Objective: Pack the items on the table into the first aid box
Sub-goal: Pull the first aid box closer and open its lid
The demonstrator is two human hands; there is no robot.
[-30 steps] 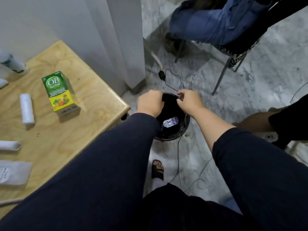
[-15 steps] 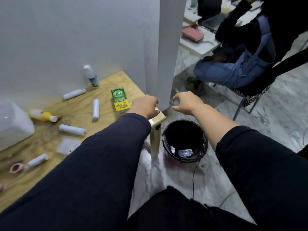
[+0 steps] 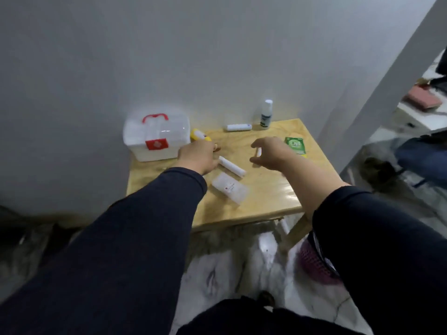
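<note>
A white first aid box (image 3: 156,139) with a red handle and red latch stands closed at the table's back left. My left hand (image 3: 197,157) hovers just right of it, fingers curled, holding nothing. My right hand (image 3: 271,152) hangs open above the table's middle, partly hiding a white roll (image 3: 258,152). Between the hands lies another white roll (image 3: 232,166), and a clear sachet (image 3: 229,191) lies nearer me. A yellow bottle (image 3: 198,135) lies beside the box. At the back lie a third white roll (image 3: 238,127) and a white spray bottle (image 3: 266,114). A green carton (image 3: 295,145) lies right.
The small wooden table (image 3: 266,199) stands against a grey wall, with a white pillar at its right. A dark bin with a pinkish base (image 3: 314,264) stands on the marble floor under my right arm. A seated person's legs (image 3: 420,155) show at the far right.
My view swung from the bin on the floor up to the table. Both hands left the bin's rim and moved over the tabletop, empty.
</note>
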